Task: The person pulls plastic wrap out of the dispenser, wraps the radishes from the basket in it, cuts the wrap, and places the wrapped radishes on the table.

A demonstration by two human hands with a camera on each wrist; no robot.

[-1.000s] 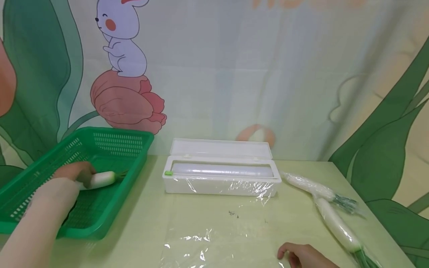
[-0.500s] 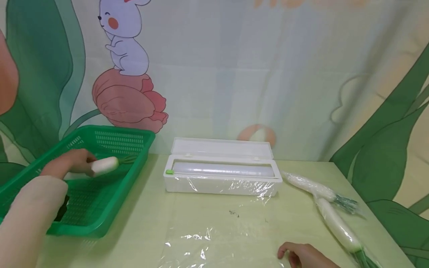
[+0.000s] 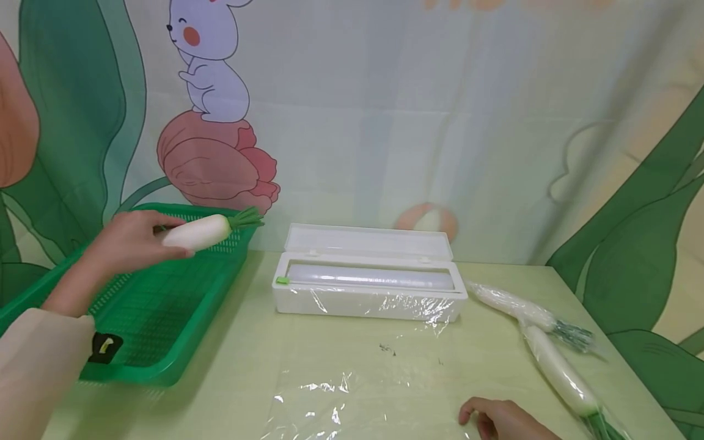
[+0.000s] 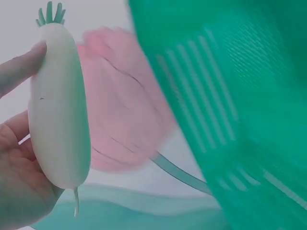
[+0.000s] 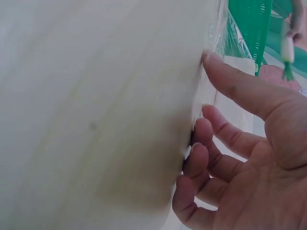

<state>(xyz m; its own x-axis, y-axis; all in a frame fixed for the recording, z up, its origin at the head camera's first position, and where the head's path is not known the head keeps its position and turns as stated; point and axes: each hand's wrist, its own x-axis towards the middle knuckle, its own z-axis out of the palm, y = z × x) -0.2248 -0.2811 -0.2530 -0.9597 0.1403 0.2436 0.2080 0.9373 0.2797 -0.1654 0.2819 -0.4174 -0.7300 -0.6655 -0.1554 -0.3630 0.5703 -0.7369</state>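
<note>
Holding a white radish (image 3: 197, 233) above the green basket (image 3: 165, 342), the left hand (image 3: 129, 241) grips it w/ fingers curled round. Left wrist view adds the thin root tip hanging below the palm. Right hand (image 3: 497, 420) rests fingertips (image 5: 207, 57) down on the cling film sheet (image 3: 363, 379), relaxed, holding nothing. Pale green table (image 3: 231, 342); film dispenser box (image 3: 370, 287) behind; two wrapped radishes (image 3: 541, 348) at right; cartoon backdrop w/ rabbit (image 3: 211, 61).

Pale green table (image 3: 236, 366) w/ rabbit-and-tulip cartoon backdrop (image 3: 352, 122) behind.
</note>
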